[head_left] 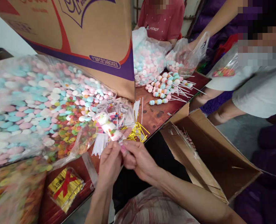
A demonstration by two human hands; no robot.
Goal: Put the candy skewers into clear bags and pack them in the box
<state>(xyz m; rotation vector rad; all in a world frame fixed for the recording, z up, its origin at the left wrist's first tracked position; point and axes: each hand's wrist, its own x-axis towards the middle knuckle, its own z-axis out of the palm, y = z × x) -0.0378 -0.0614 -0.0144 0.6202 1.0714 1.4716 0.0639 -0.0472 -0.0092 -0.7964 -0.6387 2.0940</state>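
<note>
Between my hands is a bagged marshmallow skewer (pixel 110 129), tilted up and to the left in its printed clear wrapper. My left hand (pixel 110 160) has its fingers closed on the wrapper's lower part. Close against it, my right hand (pixel 138 157) pinches the gathered neck of the same wrapper; whether a twist tie is in those fingers I cannot make out. Just beyond my hands lie gold twist ties (pixel 138 132), white sticks (pixel 100 144) and a pile of printed wrappers (pixel 123 112). Finished marshmallow skewers (pixel 166 87) are heaped farther back on the table.
A big bag of marshmallows (pixel 23 102) and gummy rings (pixel 70 133) covers the left side. A tall carton (pixel 93 40) stands behind. An open cardboard box (pixel 212 155) is at the right. A packet of twist ties (pixel 65 188) lies front left. Two other people are across the table.
</note>
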